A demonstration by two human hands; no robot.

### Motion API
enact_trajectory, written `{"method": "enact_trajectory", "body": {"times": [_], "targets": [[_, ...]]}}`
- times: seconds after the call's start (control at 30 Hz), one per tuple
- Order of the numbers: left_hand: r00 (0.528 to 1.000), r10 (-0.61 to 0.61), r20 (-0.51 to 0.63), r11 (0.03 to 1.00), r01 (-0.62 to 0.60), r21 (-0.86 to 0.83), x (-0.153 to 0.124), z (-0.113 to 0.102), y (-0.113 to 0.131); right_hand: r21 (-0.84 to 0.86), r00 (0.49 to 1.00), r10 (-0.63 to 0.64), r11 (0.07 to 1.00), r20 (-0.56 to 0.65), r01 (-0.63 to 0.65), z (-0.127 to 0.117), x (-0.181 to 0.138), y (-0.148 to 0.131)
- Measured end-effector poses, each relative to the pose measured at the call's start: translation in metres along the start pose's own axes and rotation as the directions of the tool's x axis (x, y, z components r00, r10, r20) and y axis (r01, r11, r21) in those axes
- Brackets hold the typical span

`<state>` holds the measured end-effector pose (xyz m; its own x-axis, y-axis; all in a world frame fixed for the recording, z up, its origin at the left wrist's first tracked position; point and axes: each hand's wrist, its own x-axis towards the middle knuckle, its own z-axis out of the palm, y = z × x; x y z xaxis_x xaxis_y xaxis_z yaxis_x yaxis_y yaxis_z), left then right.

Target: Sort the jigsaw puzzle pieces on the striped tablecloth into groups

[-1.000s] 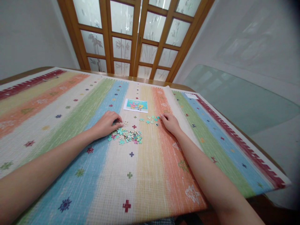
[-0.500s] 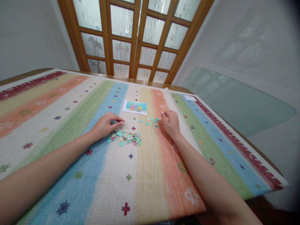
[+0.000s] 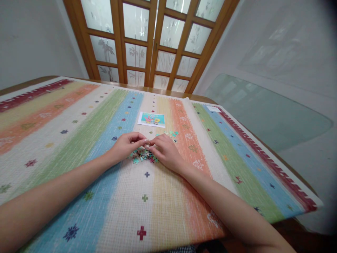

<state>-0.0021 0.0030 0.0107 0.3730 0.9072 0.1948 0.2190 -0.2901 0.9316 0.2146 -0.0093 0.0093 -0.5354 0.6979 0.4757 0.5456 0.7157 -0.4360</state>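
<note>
A heap of small jigsaw pieces (image 3: 142,155) lies on the striped mat (image 3: 79,147). My left hand (image 3: 127,144) and my right hand (image 3: 164,151) meet above the heap, fingertips touching. Both hands are pinched together on a small puzzle piece (image 3: 146,143) between them. A second, smaller group of teal pieces (image 3: 171,134) lies just beyond my right hand. A printed cartoon picture card (image 3: 152,119) lies flat farther back on the mat.
The mat covers a wooden table (image 3: 31,81) whose edge shows at the back. A glass tabletop (image 3: 263,112) lies to the right. Wooden-framed frosted glass doors (image 3: 147,42) stand behind the table. A small white label (image 3: 213,109) sits at the mat's far right.
My right hand has moved left from the teal pieces to the heap and now meets my left hand, which lifted slightly off the heap. The fold in the mat has flattened.
</note>
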Motion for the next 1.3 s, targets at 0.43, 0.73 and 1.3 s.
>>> {"method": "enact_trajectory", "body": {"times": [0.43, 0.73, 1.3], "targets": [[0.971, 0.234, -0.052, 0.901, -0.197, 0.386, -0.006, -0.011, -0.001, -0.153, 0.976, 0.141, 0.974, -0.165, -0.167, -0.028, -0.006, 0.035], [0.953, 0.215, -0.215, 0.889, -0.099, 0.448, 0.002, -0.028, -0.018, -0.728, 0.938, 0.297, 0.681, 0.180, -0.076, -0.091, -0.017, 0.082], [0.945, 0.262, -0.195, 0.866, -0.141, 0.480, 0.002, -0.027, -0.018, -0.638, 0.878, 0.407, 0.752, 0.252, -0.166, -0.093, -0.020, 0.087]]}}
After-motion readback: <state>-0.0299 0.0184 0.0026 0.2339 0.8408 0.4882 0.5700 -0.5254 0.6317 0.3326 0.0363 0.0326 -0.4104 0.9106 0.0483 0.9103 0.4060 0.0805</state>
